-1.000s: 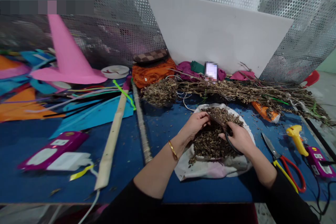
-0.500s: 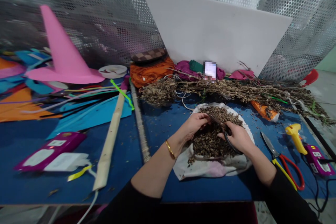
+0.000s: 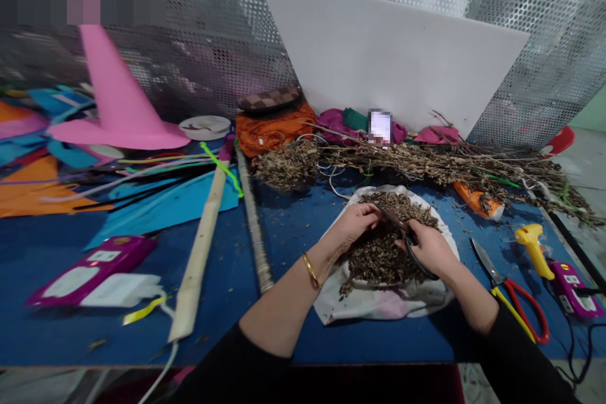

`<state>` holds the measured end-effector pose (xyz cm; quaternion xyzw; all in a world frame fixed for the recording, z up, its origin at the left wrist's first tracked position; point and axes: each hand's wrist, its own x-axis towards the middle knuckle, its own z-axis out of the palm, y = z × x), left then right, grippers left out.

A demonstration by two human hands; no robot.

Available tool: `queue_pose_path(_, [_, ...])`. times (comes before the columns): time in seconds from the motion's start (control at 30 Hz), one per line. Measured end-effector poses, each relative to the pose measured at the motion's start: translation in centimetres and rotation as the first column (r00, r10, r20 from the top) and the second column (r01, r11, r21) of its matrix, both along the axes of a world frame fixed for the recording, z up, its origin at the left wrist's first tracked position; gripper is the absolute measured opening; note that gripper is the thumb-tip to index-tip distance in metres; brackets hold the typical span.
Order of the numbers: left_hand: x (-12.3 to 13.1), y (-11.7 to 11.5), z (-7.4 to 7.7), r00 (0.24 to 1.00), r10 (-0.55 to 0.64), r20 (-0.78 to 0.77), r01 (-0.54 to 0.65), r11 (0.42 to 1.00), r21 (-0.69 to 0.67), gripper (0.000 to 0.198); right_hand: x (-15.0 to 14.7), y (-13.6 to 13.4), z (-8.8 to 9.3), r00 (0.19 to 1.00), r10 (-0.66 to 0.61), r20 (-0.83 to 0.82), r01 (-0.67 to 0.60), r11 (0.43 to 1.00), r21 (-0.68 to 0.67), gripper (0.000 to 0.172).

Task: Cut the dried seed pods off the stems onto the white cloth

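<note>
My right hand grips dark-handled scissors, their blades reaching left over a heap of dried, crumbled plant bits. Close to the blade tips, my left hand has its fingers pinched together. Whatever lies between those fingertips is too small and dark to name. The heap rests on a pale cloth spread on the blue table. A gold bangle circles my left wrist.
Dried stalks lie along the back, before a white board. To the right are red-and-yellow-handled scissors and a yellow glue gun. At left are a bamboo stick, a purple power strip and a pink cone hat.
The view has shifted very slightly. Both hands and the scissors keep nearly the same place over the heap.
</note>
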<state>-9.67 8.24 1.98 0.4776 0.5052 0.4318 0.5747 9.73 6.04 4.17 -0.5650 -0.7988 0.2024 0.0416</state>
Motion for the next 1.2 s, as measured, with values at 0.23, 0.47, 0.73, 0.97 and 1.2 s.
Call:
queue_pose_path(0.23, [0.0,-0.2,0.6,1.0,0.004,0.0,-0.004,0.999,-0.041,0.013,0.0,0.0,0.2,0.999,0.016,0.029,-0.016,1.0,0.0,0.031])
queue_pose_path(0.47, [0.0,-0.1,0.4,0.999,-0.043,-0.027,0.041,0.998,-0.055,0.014,-0.2,-0.2,0.1,0.998,0.023,0.05,-0.025,0.999,0.033,0.036])
queue_pose_path(0.73, [-0.3,-0.1,0.4,0.998,-0.029,-0.053,0.023,0.995,-0.099,0.02,-0.1,0.1,-0.3,1.0,0.023,-0.013,-0.023,1.0,-0.01,0.031])
queue_pose_path(0.97, [-0.2,0.1,-0.2,1.0,-0.005,-0.009,0.005,0.995,-0.097,0.021,0.1,0.0,-0.3,1.0,0.003,0.005,-0.004,0.997,0.078,0.041])
queue_pose_path(1.2, [-0.4,-0.1,0.0,0.996,0.033,0.079,-0.028,0.998,-0.062,0.014,0.2,0.1,-0.1,1.0,0.004,0.03,-0.005,0.999,0.039,0.045])
